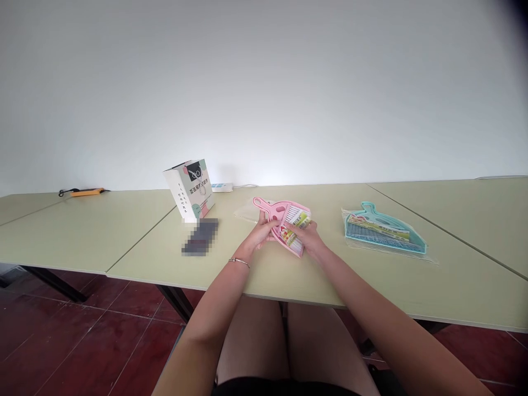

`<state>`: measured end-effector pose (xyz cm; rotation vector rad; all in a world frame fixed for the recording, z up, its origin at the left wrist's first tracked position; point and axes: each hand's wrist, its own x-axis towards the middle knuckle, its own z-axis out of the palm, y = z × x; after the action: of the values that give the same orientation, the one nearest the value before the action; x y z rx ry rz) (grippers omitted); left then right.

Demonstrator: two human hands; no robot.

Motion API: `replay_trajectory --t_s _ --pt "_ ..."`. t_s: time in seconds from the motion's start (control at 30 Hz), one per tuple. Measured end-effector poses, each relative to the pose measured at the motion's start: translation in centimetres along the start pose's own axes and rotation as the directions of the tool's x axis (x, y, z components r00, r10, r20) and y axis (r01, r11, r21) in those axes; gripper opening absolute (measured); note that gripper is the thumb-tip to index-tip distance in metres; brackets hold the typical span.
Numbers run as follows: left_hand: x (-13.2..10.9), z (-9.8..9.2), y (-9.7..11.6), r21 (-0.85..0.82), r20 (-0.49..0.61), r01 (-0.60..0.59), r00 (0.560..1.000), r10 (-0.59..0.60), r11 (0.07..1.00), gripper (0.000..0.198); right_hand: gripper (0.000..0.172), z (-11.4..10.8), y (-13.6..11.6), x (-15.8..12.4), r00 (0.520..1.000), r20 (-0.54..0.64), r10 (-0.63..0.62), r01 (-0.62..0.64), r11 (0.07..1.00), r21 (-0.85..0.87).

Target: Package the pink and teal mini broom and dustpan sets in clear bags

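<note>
A pink dustpan [281,209] is held tilted above the table in front of me, its looped handle pointing to the upper left. A small brush with pale bristles [293,213] lies in its pan, partly covered by a printed yellow-green label [303,220]. My left hand [261,231] is closed on the dustpan's left edge, thumb on top. Over the brush and label, my right hand [307,235] is closed with its thumb on the label; its other fingers are partly hidden. Clear plastic wrapping [247,212] lies flat just behind my left hand.
To the right lies a turquoise dustpan set [385,231] in clear plastic. A white printed paper bag [192,190] stands left, with a blurred dark object [201,237] before it. A white power strip [221,187] and an orange item [86,192] sit near the wall.
</note>
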<state>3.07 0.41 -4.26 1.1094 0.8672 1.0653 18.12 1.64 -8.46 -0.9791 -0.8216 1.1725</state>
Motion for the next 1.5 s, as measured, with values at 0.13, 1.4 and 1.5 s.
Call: replay_trajectory --t_s 0.13,1.4,1.5 --pt "0.3 -0.7 0.5 -0.168 0.025 -0.084 0.996 0.09 0.982 0.06 0.043 0.1 -0.5 2.2 0.999 0.001 -0.033 0.032 0.975 -0.219" --pt "0.3 -3.4 0.7 0.714 -0.366 -0.35 0.552 0.75 0.606 0.028 0.016 -1.6 -3.8 2.6 0.805 0.493 -0.329 0.593 0.42 -0.687" --pt "1.0 -4.4 0.0 0.783 -0.388 -0.237 0.538 0.749 0.576 0.023 0.019 -1.8 -2.4 2.9 0.745 0.646 -0.164 0.661 0.308 -0.684"
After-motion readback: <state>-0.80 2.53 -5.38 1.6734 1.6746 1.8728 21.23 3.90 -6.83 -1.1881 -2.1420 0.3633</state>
